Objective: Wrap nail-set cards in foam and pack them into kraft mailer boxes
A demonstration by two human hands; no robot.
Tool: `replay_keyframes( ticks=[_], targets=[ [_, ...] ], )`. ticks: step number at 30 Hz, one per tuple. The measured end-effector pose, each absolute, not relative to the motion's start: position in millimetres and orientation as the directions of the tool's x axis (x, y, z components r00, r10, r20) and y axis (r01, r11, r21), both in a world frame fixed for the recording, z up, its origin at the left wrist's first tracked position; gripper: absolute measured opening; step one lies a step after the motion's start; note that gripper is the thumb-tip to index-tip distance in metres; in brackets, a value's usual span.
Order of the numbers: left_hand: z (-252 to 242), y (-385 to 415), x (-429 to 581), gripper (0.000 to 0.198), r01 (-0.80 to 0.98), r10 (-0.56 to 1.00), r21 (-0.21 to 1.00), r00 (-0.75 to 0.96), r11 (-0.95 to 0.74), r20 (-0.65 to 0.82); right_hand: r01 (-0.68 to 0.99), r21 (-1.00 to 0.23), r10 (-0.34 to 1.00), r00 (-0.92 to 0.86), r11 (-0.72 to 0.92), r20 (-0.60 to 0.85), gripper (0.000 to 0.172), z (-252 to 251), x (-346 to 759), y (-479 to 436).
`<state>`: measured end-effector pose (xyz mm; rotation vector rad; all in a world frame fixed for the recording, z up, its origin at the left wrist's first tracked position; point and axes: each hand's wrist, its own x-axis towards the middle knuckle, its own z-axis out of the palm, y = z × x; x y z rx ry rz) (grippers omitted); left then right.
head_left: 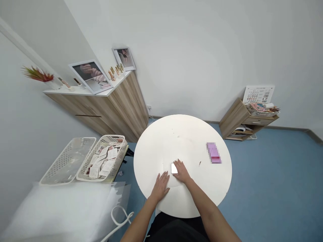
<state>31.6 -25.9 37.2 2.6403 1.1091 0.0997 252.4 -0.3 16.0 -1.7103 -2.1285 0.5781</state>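
Observation:
My right hand (182, 172) rests on the white round table (191, 134), its fingers and thumb around the right side of a small, bright white rectangular thing with rounded corners (174, 168). What kind of thing that is, I cannot make out. To the left and slightly nearer to me, my left hand (160, 187) lies flat on the tabletop with its fingers spread, holding nothing. A faint pale edge, like that of a thin sheet (174, 185), shows on the table between the hands.
A blurred purple item (214, 153) lies at the table's right. Two white baskets (78, 178) stand at left, one holding many cards (106, 161), beside translucent plastic (68, 208). Behind are a wooden cabinet (126, 104) with picture frames and bottles, and a small shelf unit (234, 117).

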Motion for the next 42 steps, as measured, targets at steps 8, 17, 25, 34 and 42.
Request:
replay_keyframes(
  ticks=[8,17,25,34,42],
  targets=[
    [56.8,-18.3,54.7,0.033,0.696,0.704,0.229,0.707,-0.68,-0.059,0.868,-0.479,0.991,-0.1,0.131,0.091,0.069,32.6,262.1,-39.5],
    [58.2,-14.8,41.9,0.025,0.651,0.738,0.461,0.675,-0.603,0.012,0.904,-0.4,0.987,-0.113,0.151,0.118,0.045,30.9,274.4,-114.6],
    [78.5,-2.1,46.2,0.012,0.79,0.874,0.56,0.433,-0.251,-0.219,0.786,-0.558,0.963,0.198,-0.267,-0.181,0.023,60.3,279.4,-71.6],
    [61.6,-28.3,76.5,0.051,0.646,0.706,0.318,0.696,-0.694,0.128,0.76,-0.45,0.864,0.29,-0.469,-0.411,0.017,61.3,287.9,-24.5],
    [23.4,-20.4,73.8,0.074,0.721,0.732,0.15,0.68,-0.677,0.035,0.756,-0.448,0.856,0.286,-0.478,-0.43,0.005,60.8,290.2,-24.0]
  ],
)
